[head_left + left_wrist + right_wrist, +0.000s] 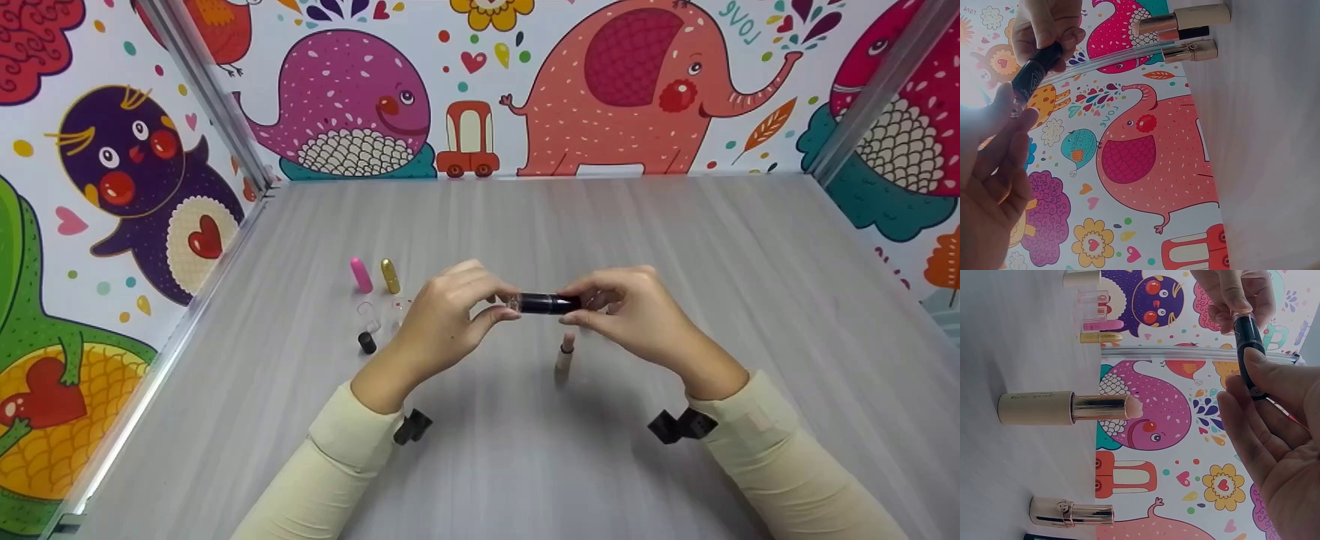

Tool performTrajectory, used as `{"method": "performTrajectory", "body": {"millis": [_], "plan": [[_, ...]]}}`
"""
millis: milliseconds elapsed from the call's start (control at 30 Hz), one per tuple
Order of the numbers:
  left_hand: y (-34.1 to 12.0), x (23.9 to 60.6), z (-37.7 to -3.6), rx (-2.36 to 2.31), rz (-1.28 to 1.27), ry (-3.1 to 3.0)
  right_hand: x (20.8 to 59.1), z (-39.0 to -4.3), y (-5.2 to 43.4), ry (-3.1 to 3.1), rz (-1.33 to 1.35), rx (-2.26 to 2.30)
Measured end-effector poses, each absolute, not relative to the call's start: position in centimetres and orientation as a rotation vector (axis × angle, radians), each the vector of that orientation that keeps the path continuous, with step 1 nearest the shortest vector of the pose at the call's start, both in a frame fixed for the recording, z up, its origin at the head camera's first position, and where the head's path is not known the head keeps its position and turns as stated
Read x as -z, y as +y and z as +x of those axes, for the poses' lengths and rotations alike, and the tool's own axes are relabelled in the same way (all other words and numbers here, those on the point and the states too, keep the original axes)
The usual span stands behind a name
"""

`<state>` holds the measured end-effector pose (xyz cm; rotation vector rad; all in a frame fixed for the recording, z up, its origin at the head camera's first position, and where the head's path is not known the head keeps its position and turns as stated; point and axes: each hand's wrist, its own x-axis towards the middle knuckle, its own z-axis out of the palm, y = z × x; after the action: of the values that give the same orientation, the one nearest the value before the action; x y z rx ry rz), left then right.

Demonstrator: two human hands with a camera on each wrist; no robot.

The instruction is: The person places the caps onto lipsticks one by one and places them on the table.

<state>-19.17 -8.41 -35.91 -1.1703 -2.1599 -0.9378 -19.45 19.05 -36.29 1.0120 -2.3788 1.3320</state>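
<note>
Both hands hold one black lipstick tube (541,303) sideways above the table. My left hand (457,307) pinches its left end, where a short clear section shows at the fingertips. The thumb and fingers of my right hand (634,311) pinch the right end. Pale marks show on the tube's side in the left wrist view. Below the right hand stands an uncapped cream lipstick (563,360), its pink tip up. A gold tube (1072,512) stands near it in the right wrist view; the right hand hides it in the head view.
Left of the left hand stand a pink tube (361,276) and a gold bullet-shaped tube (390,277). Clear caps (368,315) and a black cap (367,343) are closer in, partly near the left wrist. Printed panels (480,75) wall the table's back and sides.
</note>
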Motion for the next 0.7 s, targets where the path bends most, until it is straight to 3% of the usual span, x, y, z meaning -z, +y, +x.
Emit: {"method": "performTrajectory", "body": {"millis": [700], "plan": [[-8.23, 36.02, -19.15, 0.949, -1.186, -2.125, 36.15, -19.41, 19.10, -2.377, 1.024, -1.280]]}}
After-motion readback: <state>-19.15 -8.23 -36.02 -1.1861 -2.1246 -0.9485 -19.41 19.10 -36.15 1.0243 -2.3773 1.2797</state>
